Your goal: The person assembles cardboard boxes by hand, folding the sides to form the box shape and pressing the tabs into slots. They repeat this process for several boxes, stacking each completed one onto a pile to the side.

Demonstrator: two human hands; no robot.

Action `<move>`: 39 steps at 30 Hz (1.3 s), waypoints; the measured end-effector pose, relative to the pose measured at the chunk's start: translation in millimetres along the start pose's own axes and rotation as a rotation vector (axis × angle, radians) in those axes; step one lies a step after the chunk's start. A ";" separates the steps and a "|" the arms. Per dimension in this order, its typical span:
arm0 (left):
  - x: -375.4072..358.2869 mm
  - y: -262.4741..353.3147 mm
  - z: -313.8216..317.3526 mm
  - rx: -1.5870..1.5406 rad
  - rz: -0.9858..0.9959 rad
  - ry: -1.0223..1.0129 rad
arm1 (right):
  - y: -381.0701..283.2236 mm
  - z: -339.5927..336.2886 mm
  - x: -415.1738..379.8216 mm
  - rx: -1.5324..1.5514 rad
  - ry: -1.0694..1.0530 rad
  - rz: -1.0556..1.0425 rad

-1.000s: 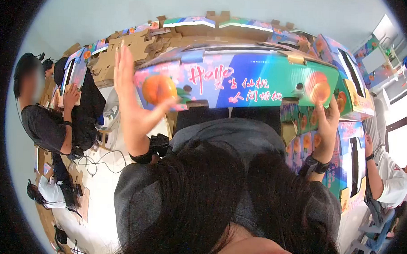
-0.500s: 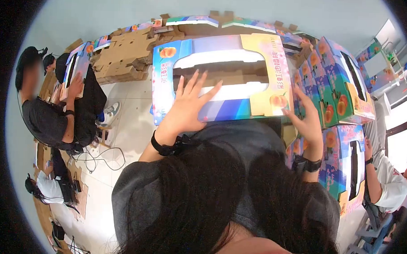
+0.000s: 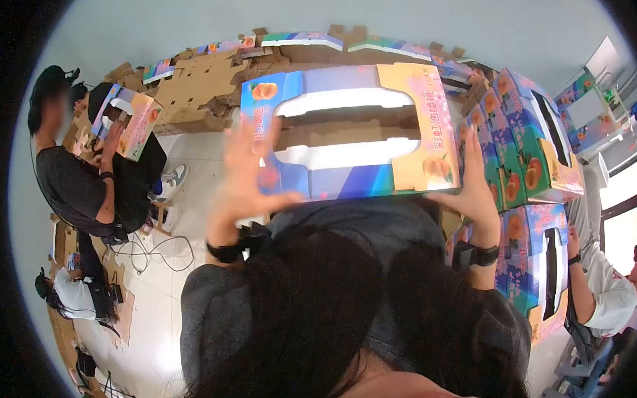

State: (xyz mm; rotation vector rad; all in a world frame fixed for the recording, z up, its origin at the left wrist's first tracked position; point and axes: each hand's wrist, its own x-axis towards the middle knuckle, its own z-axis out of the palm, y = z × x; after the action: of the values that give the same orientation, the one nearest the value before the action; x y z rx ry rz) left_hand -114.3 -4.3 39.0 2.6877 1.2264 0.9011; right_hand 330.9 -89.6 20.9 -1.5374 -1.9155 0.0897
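Observation:
A printed cardboard fruit box (image 3: 347, 182) with peach pictures sits upright right in front of my body. Through the large cut-out in its top, brown cardboard inside shows. My left hand (image 3: 245, 179), blurred by motion, overlaps the box's left end with fingers spread and thumb pointing inward. At the opposite end, my right hand (image 3: 478, 194) has its fingers stretched along the box's right side, its thumb beside the near right corner. Neither hand is wrapped round the box. Each wrist wears a black band.
Stacked printed boxes (image 3: 544, 158) stand close on my right, beside a person in a white shirt (image 3: 617, 293). Flat brown cardboard (image 3: 196, 89) lies piled beyond. To the left, a person in dark clothes (image 3: 73, 190) handles another printed box (image 3: 142, 133); a cable (image 3: 169, 253) lies on the floor.
My left hand has moved left, from over the top cut-out to the box's left end. My right hand stays near the right side. The person at left has turned their box.

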 end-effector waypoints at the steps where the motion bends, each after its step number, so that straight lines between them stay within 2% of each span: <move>1: -10.2 -31.6 -6.4 -0.007 -0.045 0.052 | 13.8 1.1 -8.8 0.084 -0.005 0.018; 3: -17.0 -67.2 -34.1 -0.079 -0.602 -0.108 | 30.9 3.5 -29.4 0.047 -0.063 0.130; 6: -31.7 -95.1 -40.1 0.004 -1.061 -0.425 | 52.7 16.0 -50.9 0.015 -0.101 0.237; 9: -40.8 -101.8 -10.0 -0.199 -0.912 -0.381 | 54.6 21.3 -52.3 0.077 -0.212 0.240; 10: -31.6 -80.8 -8.2 -0.232 -0.916 -0.332 | 50.8 20.2 -47.8 0.110 -0.220 0.220; 13: -23.9 -96.9 14.0 -0.363 -0.840 -0.392 | 37.1 17.7 -33.1 0.123 -0.205 0.133; 17: -31.3 -113.1 22.6 -0.371 -0.681 -0.393 | 32.4 19.9 -29.7 0.447 -0.039 0.202; 18: -36.5 -83.9 4.4 -0.214 -0.358 -0.299 | 34.0 14.1 -35.0 0.495 -0.018 0.222; 21: -35.0 -73.9 -23.9 -0.683 -0.230 -0.175 | 30.3 -9.8 -49.1 0.680 0.035 0.257; 23: -23.3 -45.0 -37.3 -0.790 -0.146 -0.004 | 9.4 -27.3 -49.9 0.811 0.142 0.207; 24: -19.6 -35.7 -39.1 -0.843 -0.101 0.081 | 4.0 -36.7 -52.0 0.734 0.186 0.221; 26: -24.8 -45.9 -34.7 -0.848 -0.072 0.101 | -0.9 -49.0 -55.6 0.578 0.271 0.247; 28: -24.8 -39.6 -25.6 -0.974 -0.056 0.202 | -1.6 -47.6 -56.6 0.671 0.371 0.276; 29: -22.7 -35.5 -20.1 -0.971 -0.141 0.201 | -1.6 -45.9 -56.9 0.718 0.420 0.291; 30: -19.5 -33.1 -15.7 -0.967 -0.225 0.200 | -2.2 -44.0 -54.0 0.601 0.436 0.319; 32: -15.2 -34.6 0.7 -0.866 -0.372 0.270 | -5.1 -37.6 -50.0 0.635 0.484 0.227; 33: -11.5 -27.2 3.4 -0.894 -0.383 0.306 | -10.3 -36.1 -47.5 0.649 0.510 0.180; 34: -7.4 -17.5 6.0 -0.924 -0.393 0.343 | -15.5 -39.4 -48.0 0.657 0.441 0.252; 37: -0.6 -9.7 11.5 -0.907 -0.406 0.437 | -2.6 -41.0 -53.4 0.750 0.445 0.254; 39: 2.0 -1.4 9.3 -0.910 -0.351 0.488 | 5.0 -50.0 -60.6 0.667 0.422 0.405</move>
State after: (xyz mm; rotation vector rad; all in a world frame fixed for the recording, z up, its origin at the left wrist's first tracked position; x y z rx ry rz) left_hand -109.3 -0.2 31.9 1.5458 0.9418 1.5986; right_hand 366.6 -159.2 30.0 -1.3136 -1.0699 0.4875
